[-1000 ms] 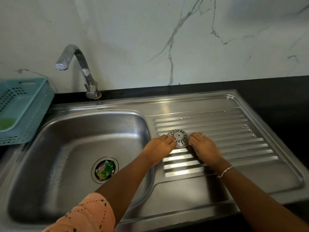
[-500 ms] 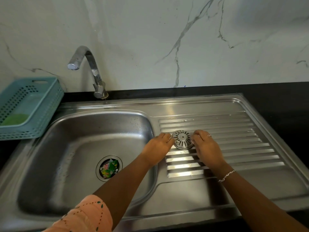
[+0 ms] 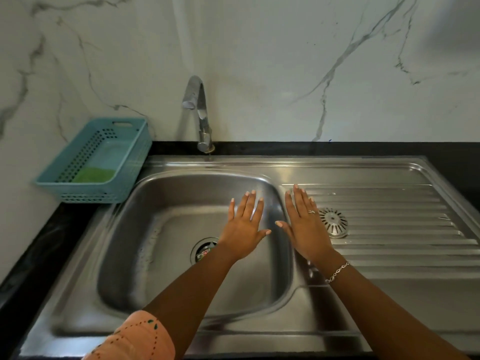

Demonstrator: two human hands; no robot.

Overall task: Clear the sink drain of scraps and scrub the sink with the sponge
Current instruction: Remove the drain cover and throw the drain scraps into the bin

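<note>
a home kitchen: steel sink (image 3: pixel 161 302), tap (image 3: pixel 198 110), marble wall (image 3: pixel 285 61).

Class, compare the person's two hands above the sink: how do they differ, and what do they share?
The left hand is over the basin, the right hand over its right rim, beside the strainer. The right hand shows a ring and a bracelet; the left hand shows neither. Both are open and flat, holding nothing.

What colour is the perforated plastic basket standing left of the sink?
The basket is light teal blue, and it shows best in the head view.
</note>
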